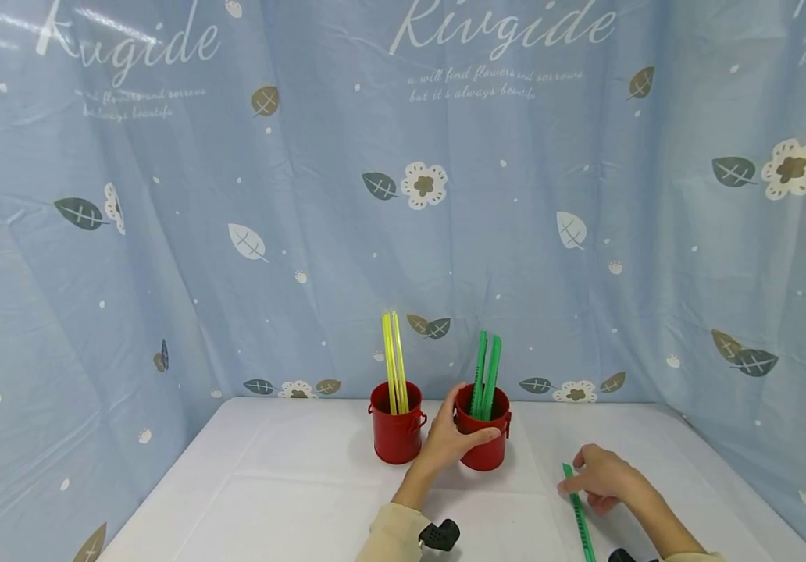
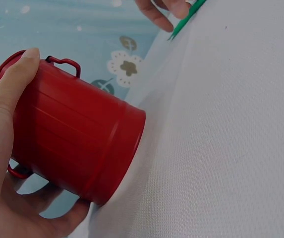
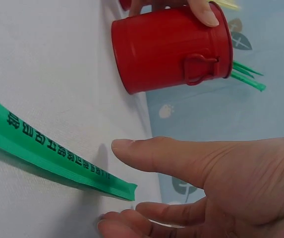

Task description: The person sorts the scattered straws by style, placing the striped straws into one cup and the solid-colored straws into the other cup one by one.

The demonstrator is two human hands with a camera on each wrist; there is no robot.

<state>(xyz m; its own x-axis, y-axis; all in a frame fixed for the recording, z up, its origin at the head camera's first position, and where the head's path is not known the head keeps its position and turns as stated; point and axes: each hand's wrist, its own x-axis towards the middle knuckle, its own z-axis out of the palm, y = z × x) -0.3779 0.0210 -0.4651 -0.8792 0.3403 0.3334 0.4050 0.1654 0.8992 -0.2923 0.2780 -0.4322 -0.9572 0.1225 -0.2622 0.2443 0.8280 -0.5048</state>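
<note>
My left hand (image 1: 443,443) grips a small red metal bucket (image 1: 485,454) by its side, thumb near the rim and fingers around the far side. Long green wrapped sticks (image 1: 491,375) stand in that bucket. Another green wrapped stick (image 3: 47,148), printed with black characters, lies on the white cloth. Over its far end hovers my right hand (image 1: 608,478). In the right wrist view its thumb (image 3: 156,156) and fingers are spread apart near the stick's tip, with no grip on it visible.
A second red bucket (image 1: 396,437) with side handles stands left of the first, holding several yellow sticks (image 1: 392,363). Both are near the back of the white-covered table (image 1: 290,499). A blue patterned curtain (image 1: 319,250) hangs behind and at the sides.
</note>
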